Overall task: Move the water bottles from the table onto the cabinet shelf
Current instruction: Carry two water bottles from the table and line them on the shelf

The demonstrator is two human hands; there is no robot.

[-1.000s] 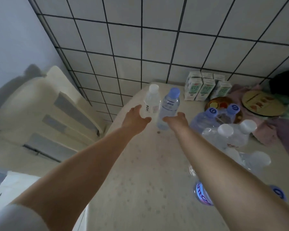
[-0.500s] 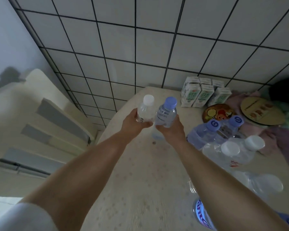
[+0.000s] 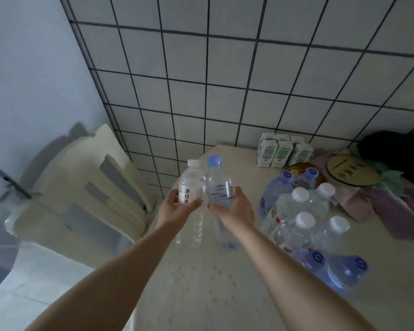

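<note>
Fingers of each hand wrap one bottle: left hand (image 3: 177,207) white-capped bottle (image 3: 191,185), right hand (image 3: 234,209) blue-capped bottle (image 3: 218,185).

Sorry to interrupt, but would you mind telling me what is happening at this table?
A person grips one water bottle in each hand: the left hand holds a white-capped bottle, the right hand a blue-capped bottle. Both appear lifted above the table. More bottles stand on the table to the right, beside small cartons.
</note>
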